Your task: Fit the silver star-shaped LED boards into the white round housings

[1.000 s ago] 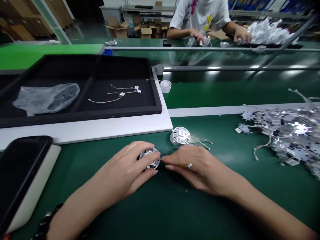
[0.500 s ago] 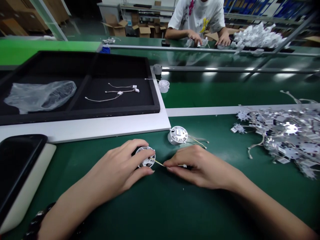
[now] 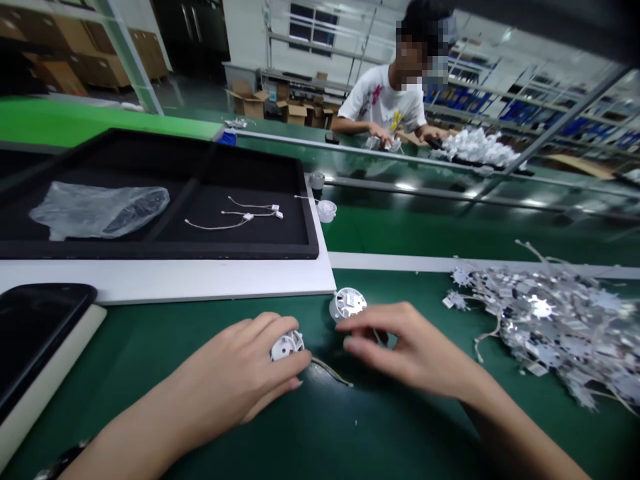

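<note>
My left hand [image 3: 260, 367] is closed round a small round white plastic housing [image 3: 287, 348], its fingers covering much of the rim. A thin dark-and-yellow wire [image 3: 333, 373] trails from that housing over the green tabletop. My right hand [image 3: 400, 343] holds nothing, with thumb and index finger apart. Its fingertips are beside a second round white housing [image 3: 349, 303], which has a silver star-shaped plate and a white label on top. Whether the index finger touches this housing I cannot tell.
A pile of silver star-shaped plates with wires [image 3: 550, 327] lies at the right. On the left are a black tray [image 3: 260, 249] with a plastic bag [image 3: 100, 210] and wired parts, and a black-topped device [image 3: 45, 320]. A co-worker [image 3: 385, 107] sits across the bench.
My right hand has let go of the wire and moved up near the second housing. The housing in my left hand is turned. The head view has tilted upward.
</note>
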Demonstrator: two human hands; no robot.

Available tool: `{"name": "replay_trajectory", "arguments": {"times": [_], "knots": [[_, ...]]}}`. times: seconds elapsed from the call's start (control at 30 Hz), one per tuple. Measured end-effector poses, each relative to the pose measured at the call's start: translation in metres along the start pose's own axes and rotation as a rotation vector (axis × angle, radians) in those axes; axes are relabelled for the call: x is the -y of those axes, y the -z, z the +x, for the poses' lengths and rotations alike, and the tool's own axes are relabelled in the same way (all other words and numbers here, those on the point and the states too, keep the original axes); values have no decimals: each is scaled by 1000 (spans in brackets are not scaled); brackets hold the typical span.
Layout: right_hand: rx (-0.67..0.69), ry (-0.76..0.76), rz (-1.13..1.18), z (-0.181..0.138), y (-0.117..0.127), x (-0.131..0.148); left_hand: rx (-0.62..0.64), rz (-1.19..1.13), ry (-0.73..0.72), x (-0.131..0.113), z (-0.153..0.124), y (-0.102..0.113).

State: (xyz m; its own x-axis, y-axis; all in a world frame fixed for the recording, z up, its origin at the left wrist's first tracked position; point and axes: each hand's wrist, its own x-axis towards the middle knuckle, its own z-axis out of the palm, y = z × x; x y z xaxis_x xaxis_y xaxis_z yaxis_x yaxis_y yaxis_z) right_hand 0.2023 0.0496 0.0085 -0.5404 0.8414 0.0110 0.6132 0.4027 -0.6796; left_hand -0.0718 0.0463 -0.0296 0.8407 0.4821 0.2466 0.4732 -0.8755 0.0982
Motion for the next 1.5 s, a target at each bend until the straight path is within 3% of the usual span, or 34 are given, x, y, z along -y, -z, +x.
{"name": "replay_trajectory", "arguments": {"times": [0.1, 0.27, 0.37, 0.5, 0.7, 0.87, 1.03, 1.27, 1.5], "knots": [[-221, -111, -300, 42, 25, -15, 29, 21, -21, 1, -2, 2], [-209, -198, -475, 145, 48, -62, 162, 41, 7, 1, -7, 7], [-197, -228, -514, 185, 48, -84, 191, 45, 30, 1, -7, 7], [-190, -283, -545, 199, 48, -101, 161, 42, 34, 0, -8, 3], [-285, -505, -576, 198, 64, -119, 106, 21, 56, 0, -8, -1], [-349, -573, -501, 222, 72, -128, 94, -24, 91, -1, -7, 0], [-399, -558, -414, 260, 77, -134, 87, -67, 103, -2, -7, -1], [-475, -443, -389, 315, 91, -136, -51, 2, 86, -3, -10, -16], [-502, -399, -383, 322, 98, -132, 44, -50, 95, -2, -9, 0]]}}
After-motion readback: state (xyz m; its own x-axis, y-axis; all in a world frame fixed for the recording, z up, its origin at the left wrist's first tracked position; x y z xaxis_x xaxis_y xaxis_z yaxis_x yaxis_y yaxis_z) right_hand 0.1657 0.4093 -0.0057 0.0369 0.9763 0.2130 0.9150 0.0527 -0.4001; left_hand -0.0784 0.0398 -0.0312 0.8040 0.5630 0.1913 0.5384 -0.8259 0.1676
